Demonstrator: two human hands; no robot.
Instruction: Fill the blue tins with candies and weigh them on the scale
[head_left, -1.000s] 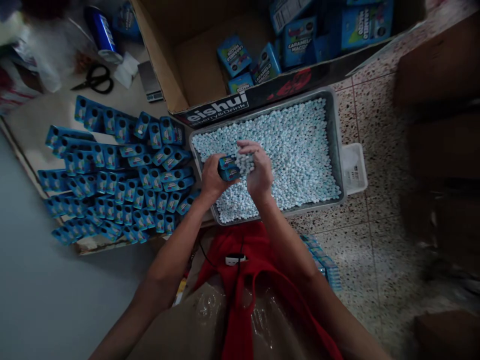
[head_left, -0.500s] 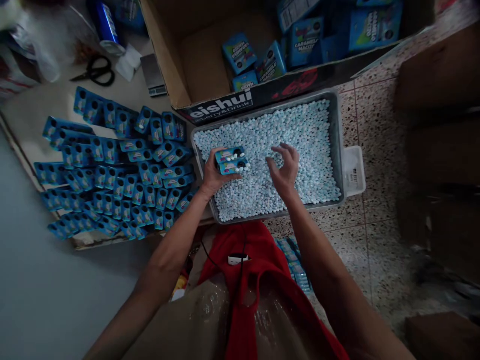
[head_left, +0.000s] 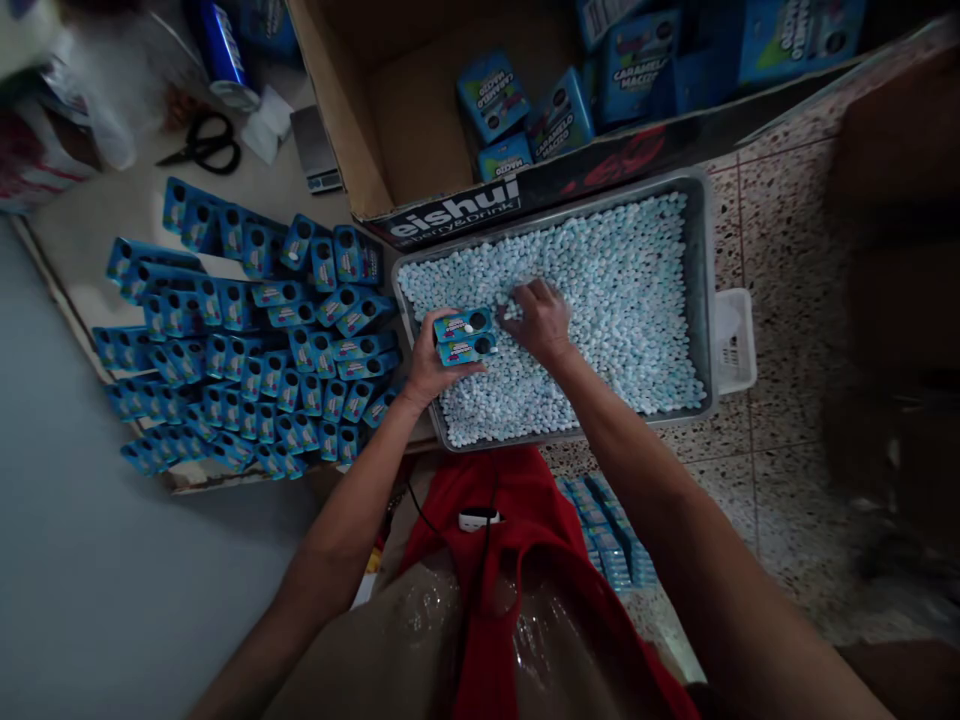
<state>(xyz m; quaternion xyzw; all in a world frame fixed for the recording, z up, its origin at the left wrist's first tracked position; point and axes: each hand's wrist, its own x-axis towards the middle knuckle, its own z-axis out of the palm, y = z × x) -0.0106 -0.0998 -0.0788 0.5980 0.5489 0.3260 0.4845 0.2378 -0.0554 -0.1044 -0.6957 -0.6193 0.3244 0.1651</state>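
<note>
My left hand is closed around two small blue candy boxes held side by side, over the left part of a metal tray. Each box has a dark round hole in its top, and a few white candies lie by the holes. To the right of the boxes, my right hand is low over the tray with its fingers curled together. Pale candies show at its fingertips. Small white and light-blue candies fill the tray under both hands.
Rows of blue boxes cover the table at left. Behind the tray stands a cardboard carton with larger blue boxes inside. Scissors, a small scale and a blue can sit at back left. A clear plastic container adjoins the tray's right side.
My right hand has moved left toward the boxes, and its spread fingers have closed. Fewer candies lie on top of the boxes. My left hand keeps its hold; the view has shifted slightly.
</note>
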